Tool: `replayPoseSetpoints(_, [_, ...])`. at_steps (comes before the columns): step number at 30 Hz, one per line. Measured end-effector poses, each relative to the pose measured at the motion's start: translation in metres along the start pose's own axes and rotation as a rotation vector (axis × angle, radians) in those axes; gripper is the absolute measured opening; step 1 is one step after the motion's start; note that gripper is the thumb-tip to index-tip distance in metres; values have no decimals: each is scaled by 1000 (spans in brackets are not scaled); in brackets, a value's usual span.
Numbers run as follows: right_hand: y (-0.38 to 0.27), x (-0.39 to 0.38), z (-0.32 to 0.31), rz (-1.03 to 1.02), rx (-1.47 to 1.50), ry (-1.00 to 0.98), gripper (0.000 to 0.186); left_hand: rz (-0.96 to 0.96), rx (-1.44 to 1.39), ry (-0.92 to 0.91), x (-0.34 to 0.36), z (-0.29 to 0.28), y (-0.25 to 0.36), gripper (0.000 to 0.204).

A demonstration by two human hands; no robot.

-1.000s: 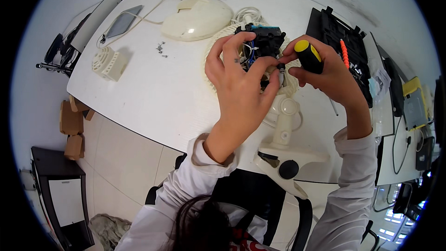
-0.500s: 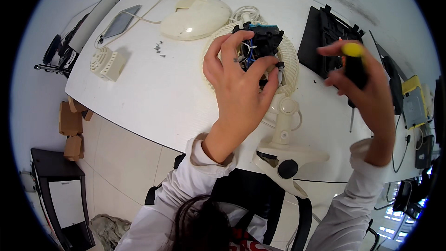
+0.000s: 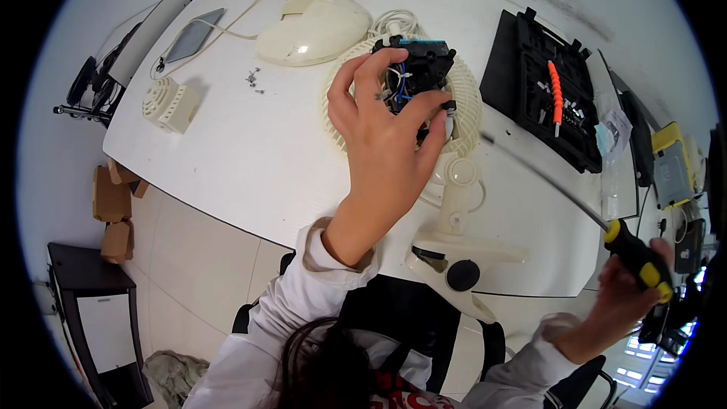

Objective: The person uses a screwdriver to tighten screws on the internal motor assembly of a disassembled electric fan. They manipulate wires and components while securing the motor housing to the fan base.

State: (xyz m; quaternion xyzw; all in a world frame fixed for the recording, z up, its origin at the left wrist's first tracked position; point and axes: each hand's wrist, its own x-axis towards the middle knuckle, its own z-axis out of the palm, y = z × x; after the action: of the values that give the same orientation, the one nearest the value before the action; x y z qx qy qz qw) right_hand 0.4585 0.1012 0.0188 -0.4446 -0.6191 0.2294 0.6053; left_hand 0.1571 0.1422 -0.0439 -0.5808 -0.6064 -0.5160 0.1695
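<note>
My left hand (image 3: 382,140) is curled over a black plastic assembly with blue wires (image 3: 430,68), thumb and fingers gripping its sides. Beneath that assembly lies a round cream fan grille (image 3: 469,95), joined to a cream fan stand (image 3: 455,208) that reaches toward me over the near table edge. At the lower right, my right hand (image 3: 617,295) is closed on a long screwdriver (image 3: 640,261) with a black and yellow handle. Its shaft points up and left, the tip apart from the fan and near the grille's right side.
Small screws (image 3: 254,79) lie on the white table (image 3: 250,151), near a cream vented cover (image 3: 171,106) and a larger rounded cream shell (image 3: 314,34). On the right stands an open black tool case (image 3: 530,102) with an orange rod (image 3: 556,95) inside. A grey tablet-like panel (image 3: 195,34) lies far left.
My right hand has swung down and right from near the tool case, and the screwdriver's shaft now points toward the fan. My left hand keeps its grip on the assembly.
</note>
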Motion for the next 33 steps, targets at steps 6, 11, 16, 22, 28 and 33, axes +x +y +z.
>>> replayPoseSetpoints(6, [26, -50, 33, 179, 171, -37, 64, 15, -3, 4, 0, 0, -1, 19])
replayPoseSetpoints(11, [41, -61, 44, 252, 279, -25, 63, 22, -14, 0, 1, 1, -2, 19])
replayPoseSetpoints(16, [50, -65, 54, 272, 338, -15, 62, 27, -15, 3, 0, 1, -1, 18])
replayPoseSetpoints(22, [52, -70, 56, 305, 358, -19, 64, 28, -14, 12, -1, 2, -2, 18])
replayPoseSetpoints(28, [56, -75, 55, 279, 333, -16, 65, 19, -12, 3, -1, 1, -2, 18])
replayPoseSetpoints(33, [58, -78, 55, 266, 344, -8, 64, 15, -12, 6, -1, 2, -2, 18])
